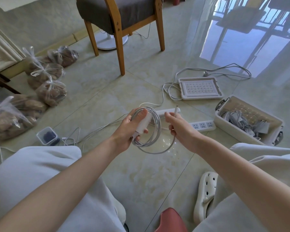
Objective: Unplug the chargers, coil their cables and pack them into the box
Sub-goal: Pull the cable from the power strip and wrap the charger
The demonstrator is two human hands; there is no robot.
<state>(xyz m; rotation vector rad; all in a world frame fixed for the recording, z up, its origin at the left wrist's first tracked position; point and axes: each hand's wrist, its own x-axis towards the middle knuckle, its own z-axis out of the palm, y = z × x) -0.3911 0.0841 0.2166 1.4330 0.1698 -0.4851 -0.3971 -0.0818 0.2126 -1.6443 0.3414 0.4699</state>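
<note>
The left hand (129, 129) has its fingers curled round a white charger (143, 122) and its coiled cable (155, 131), above the floor. The right hand (179, 128) pinches the free end of this cable. The box (238, 133) stands open at the right, near a power strip (203, 125).

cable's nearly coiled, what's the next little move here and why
Probably wind the last loose length onto the coil. The left hand grips the charger with several loops of cable gathered. The right hand pinches the free end, and one slack loop hangs between them. The open box on the right can wait until then.
</note>
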